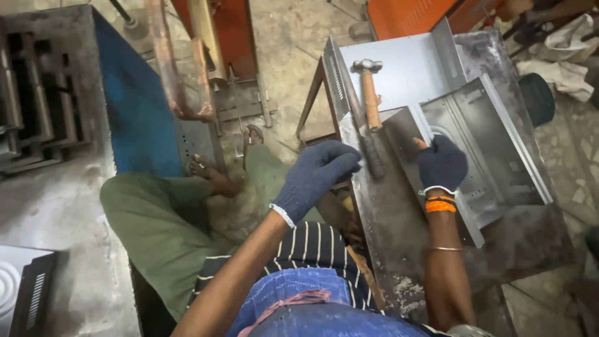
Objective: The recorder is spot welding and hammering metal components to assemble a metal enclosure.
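My left hand (318,175) wears a dark blue knit glove and is curled at the left edge of a low steel work table (399,218); whether it grips anything I cannot tell. My right hand (442,163), gloved the same way with orange bands at the wrist, presses on the edge of a folded grey sheet-metal panel (493,156) lying on the table. A hammer (371,100) with a wooden handle and dark grip rests on the table between my hands, touched by neither.
A second bent sheet-metal piece (405,68) lies at the table's far end. My legs in green trousers (156,218) and sandalled feet rest on the concrete floor. A blue machine body (134,106) and copper-coloured bars (168,62) stand to the left; another metal panel (25,287) sits bottom left.
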